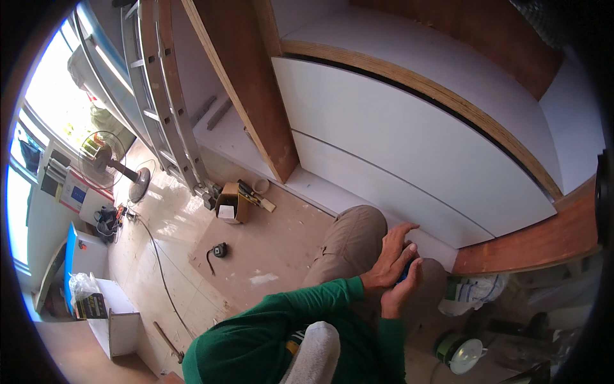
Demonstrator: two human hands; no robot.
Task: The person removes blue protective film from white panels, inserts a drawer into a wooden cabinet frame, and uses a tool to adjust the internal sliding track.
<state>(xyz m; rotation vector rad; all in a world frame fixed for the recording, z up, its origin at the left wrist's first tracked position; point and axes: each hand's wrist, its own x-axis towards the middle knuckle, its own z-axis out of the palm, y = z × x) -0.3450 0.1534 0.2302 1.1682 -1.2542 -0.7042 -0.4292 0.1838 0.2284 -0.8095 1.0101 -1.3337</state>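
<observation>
Blue item sits between both hands, over the right leg, in front of the white panels. Mostly covered, so can't tell what it is or which way it faces.

Left hand comes in over it, one finger reaching out toward the lower panel, apart from the others. Right hand cups from the near side, one digit pointing up. Can't tell whether any fingertips actually pinch the item; the hands hide the contact.

Looks like small two-handed work, so: let the right hand carry the item and leave the left free for fine moves. Roll the left fingers back a bit to get eyes on the part. Work low over the lap so a slip lands on cloth, not tile. Steady both wrists against the legs. Watch that outstretched finger near the panel; a knock could mark the white face. Tape and box are well apart on the left, out of the way.
</observation>
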